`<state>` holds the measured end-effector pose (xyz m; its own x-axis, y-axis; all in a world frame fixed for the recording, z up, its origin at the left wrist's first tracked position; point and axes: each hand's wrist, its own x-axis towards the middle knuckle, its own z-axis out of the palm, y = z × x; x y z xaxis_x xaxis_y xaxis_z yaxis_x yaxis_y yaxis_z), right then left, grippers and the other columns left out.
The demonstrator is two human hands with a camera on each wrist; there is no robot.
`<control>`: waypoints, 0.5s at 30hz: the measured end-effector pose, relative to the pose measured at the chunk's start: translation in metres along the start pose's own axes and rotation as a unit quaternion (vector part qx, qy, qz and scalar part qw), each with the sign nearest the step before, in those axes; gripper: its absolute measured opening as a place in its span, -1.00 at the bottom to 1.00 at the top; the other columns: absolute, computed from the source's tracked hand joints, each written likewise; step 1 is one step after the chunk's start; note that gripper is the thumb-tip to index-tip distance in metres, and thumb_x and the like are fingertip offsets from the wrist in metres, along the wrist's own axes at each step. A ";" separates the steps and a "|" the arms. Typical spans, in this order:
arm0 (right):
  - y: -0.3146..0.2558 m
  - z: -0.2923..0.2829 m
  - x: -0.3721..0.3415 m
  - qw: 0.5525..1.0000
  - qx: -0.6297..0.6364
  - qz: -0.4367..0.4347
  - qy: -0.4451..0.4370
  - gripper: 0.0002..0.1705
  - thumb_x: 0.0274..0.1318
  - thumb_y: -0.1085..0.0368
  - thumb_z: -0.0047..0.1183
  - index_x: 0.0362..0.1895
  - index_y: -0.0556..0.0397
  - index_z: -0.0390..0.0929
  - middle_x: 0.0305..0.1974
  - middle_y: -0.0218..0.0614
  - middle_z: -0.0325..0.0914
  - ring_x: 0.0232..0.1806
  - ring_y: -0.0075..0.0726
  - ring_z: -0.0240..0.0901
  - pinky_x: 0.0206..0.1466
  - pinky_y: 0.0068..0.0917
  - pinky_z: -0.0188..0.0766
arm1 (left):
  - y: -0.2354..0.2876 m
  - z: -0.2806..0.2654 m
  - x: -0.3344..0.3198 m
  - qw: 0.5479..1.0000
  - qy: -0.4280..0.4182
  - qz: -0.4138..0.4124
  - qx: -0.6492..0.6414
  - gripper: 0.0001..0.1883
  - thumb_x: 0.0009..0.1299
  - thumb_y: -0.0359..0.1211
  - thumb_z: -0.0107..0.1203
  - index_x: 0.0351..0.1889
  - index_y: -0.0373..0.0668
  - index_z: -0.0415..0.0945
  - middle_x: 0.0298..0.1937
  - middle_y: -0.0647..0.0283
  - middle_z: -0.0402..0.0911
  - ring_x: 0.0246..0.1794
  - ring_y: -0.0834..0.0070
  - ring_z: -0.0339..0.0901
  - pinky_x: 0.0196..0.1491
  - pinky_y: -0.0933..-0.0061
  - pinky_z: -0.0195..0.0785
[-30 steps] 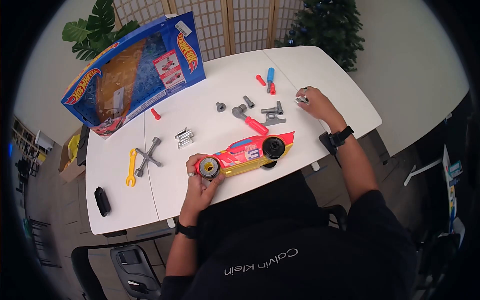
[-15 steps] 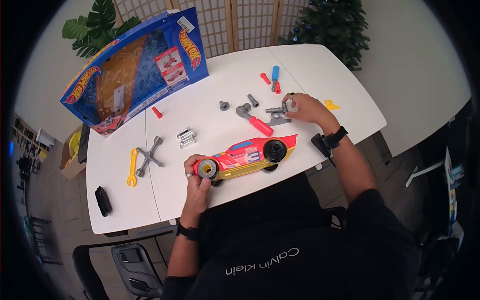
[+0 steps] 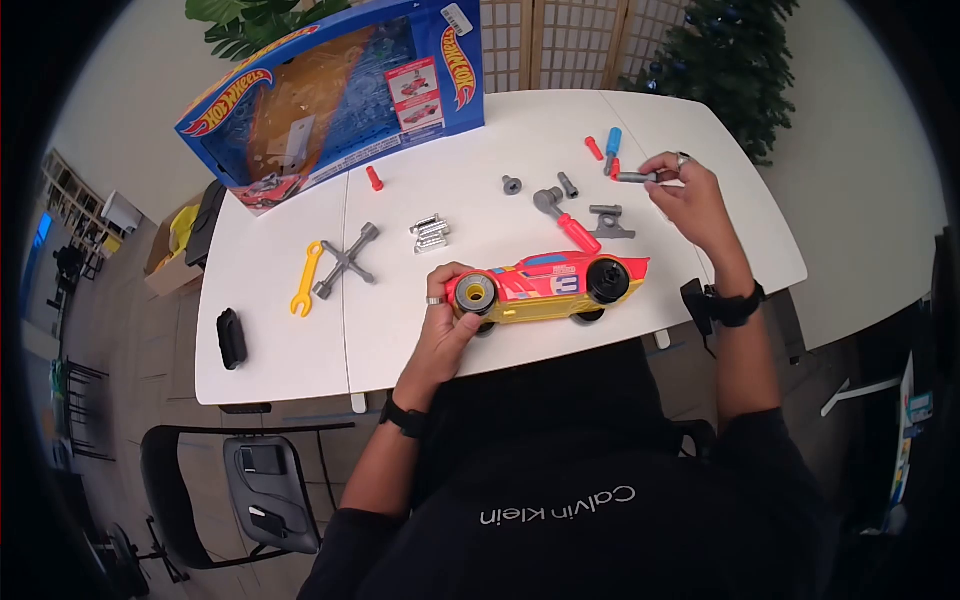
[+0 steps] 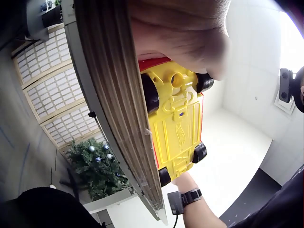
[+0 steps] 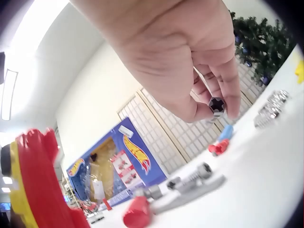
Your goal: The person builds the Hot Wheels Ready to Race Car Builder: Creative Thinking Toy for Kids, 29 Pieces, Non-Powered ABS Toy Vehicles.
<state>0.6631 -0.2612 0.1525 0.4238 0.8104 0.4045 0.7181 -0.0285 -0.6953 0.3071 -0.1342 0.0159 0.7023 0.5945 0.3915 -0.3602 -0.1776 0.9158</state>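
Observation:
My left hand (image 3: 444,335) grips one end of a red and yellow toy race car (image 3: 540,286), thumb beside the grey-rimmed wheel (image 3: 475,293). The car is tipped on the near side of the table, and its yellow underside (image 4: 178,135) fills the middle of the left wrist view. Over the table's right part, my right hand (image 3: 692,203) pinches a grey socket bit (image 3: 635,177) between thumb and fingers. A star-shaped hole shows in the end of the bit (image 5: 217,105) in the right wrist view. Below that hand lie a red-handled hammer-like tool (image 3: 572,228) and a grey flat part (image 3: 607,226).
A blue Hot Wheels box (image 3: 330,105) stands at the back left. A yellow wrench (image 3: 306,280), a grey cross wrench (image 3: 346,262) and chrome parts (image 3: 431,234) lie left of the car. Toward the back right are a blue-handled screwdriver (image 3: 613,146) and red screws (image 3: 594,148).
My right hand moved from the table's right side to the grey parts, took the grey socket bit and drew back with it. The left hand keeps hold of the car; the head view has shifted.

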 end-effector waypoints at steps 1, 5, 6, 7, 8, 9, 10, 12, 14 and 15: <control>-0.033 0.001 -0.005 0.998 0.015 -0.044 -0.035 -0.72 0.19 0.57 0.24 -0.01 0.14 0.70 -0.10 -0.21 0.69 -0.02 -0.35 0.71 0.11 -0.38 0.75 | -0.003 -0.001 0.001 1.000 -0.010 0.026 -0.008 -0.29 0.56 -0.09 0.24 0.49 -0.16 0.11 0.30 0.16 0.39 0.38 0.40 0.38 0.47 0.31 0.22; -0.130 0.026 -0.029 0.967 0.016 -0.187 -0.172 -0.73 0.22 0.53 0.28 0.02 0.15 0.73 -0.08 -0.23 0.70 -0.01 -0.19 0.73 0.11 -0.31 0.72 | -0.002 -0.001 0.002 0.999 -0.015 0.027 0.043 -0.29 0.55 -0.18 0.28 0.49 -0.17 0.11 0.30 0.17 0.38 0.37 0.41 0.38 0.46 0.32 0.23; -0.141 0.032 -0.031 0.953 -0.024 -0.230 -0.198 -0.74 0.22 0.50 0.32 0.01 0.16 0.72 -0.06 -0.23 0.72 -0.01 -0.15 0.73 0.08 -0.29 0.69 | 0.000 0.000 0.001 0.999 -0.011 0.009 0.029 -0.31 0.54 -0.23 0.28 0.48 -0.17 0.11 0.30 0.17 0.37 0.36 0.42 0.37 0.46 0.33 0.23; -0.146 0.042 -0.032 0.952 -0.026 -0.233 -0.198 -0.74 0.22 0.50 0.32 0.01 0.16 0.72 -0.06 -0.23 0.72 -0.01 -0.15 0.73 0.08 -0.29 0.69 | 0.003 0.001 0.001 1.000 -0.006 -0.009 0.015 -0.32 0.54 -0.27 0.28 0.48 -0.18 0.11 0.29 0.17 0.37 0.35 0.44 0.37 0.45 0.34 0.23; -0.146 0.054 -0.032 0.940 -0.053 -0.263 -0.209 -0.74 0.20 0.50 0.31 -0.01 0.16 0.72 -0.05 -0.22 0.72 -0.01 -0.08 0.72 0.10 -0.27 0.67 | 0.004 0.001 0.002 1.000 -0.004 -0.006 0.015 -0.32 0.54 -0.27 0.28 0.48 -0.18 0.11 0.29 0.17 0.37 0.35 0.44 0.37 0.45 0.34 0.23; -0.147 0.064 -0.032 0.928 -0.079 -0.292 -0.220 -0.75 0.18 0.51 0.30 -0.03 0.16 0.72 -0.05 -0.21 0.73 -0.01 -0.01 0.71 0.12 -0.26 0.65 | 0.005 0.002 0.002 1.000 -0.007 -0.008 0.011 -0.34 0.56 -0.29 0.26 0.48 -0.18 0.11 0.29 0.17 0.37 0.34 0.45 0.37 0.44 0.35 0.24; -0.150 0.070 -0.031 0.927 -0.079 -0.295 -0.219 -0.75 0.18 0.51 0.30 -0.03 0.16 0.72 -0.05 -0.21 0.73 -0.01 -0.01 0.71 0.12 -0.26 0.65 | 0.006 0.002 0.002 1.000 -0.011 -0.011 0.008 -0.36 0.57 -0.31 0.24 0.48 -0.17 0.10 0.29 0.17 0.37 0.33 0.46 0.37 0.43 0.36 0.25; -0.154 0.080 -0.030 0.914 -0.106 -0.305 -0.246 -0.78 0.16 0.57 0.24 -0.09 0.17 0.72 -0.07 -0.19 0.73 -0.01 0.03 0.70 0.14 -0.24 0.63 | 0.004 0.003 0.002 1.000 -0.009 -0.009 0.005 -0.36 0.59 -0.31 0.23 0.49 -0.17 0.09 0.29 0.16 0.37 0.32 0.46 0.37 0.41 0.36 0.26; -0.150 0.089 -0.025 0.893 -0.129 -0.346 -0.257 -0.80 0.15 0.57 0.23 -0.12 0.18 0.72 -0.08 -0.18 0.73 0.00 0.02 0.69 0.12 -0.22 0.63 | 0.002 0.002 0.002 1.000 -0.008 -0.008 0.002 -0.36 0.60 -0.32 0.22 0.50 -0.16 0.08 0.29 0.16 0.36 0.31 0.46 0.37 0.40 0.36 0.27; -0.149 0.092 -0.023 0.871 -0.152 -0.383 -0.268 -0.81 0.14 0.57 0.23 -0.15 0.18 0.72 -0.10 -0.17 0.73 0.00 0.01 0.69 0.11 -0.21 0.63 | 0.002 0.002 0.002 1.000 -0.012 -0.009 0.006 -0.35 0.60 -0.30 0.22 0.51 -0.15 0.07 0.30 0.16 0.35 0.32 0.45 0.36 0.40 0.36 0.28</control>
<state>0.4952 -0.2219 0.1918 -0.5032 0.8143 0.2894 0.8244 0.5527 -0.1219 0.3088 -0.1345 0.0183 0.7234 0.5784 0.3770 -0.3397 -0.1772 0.9237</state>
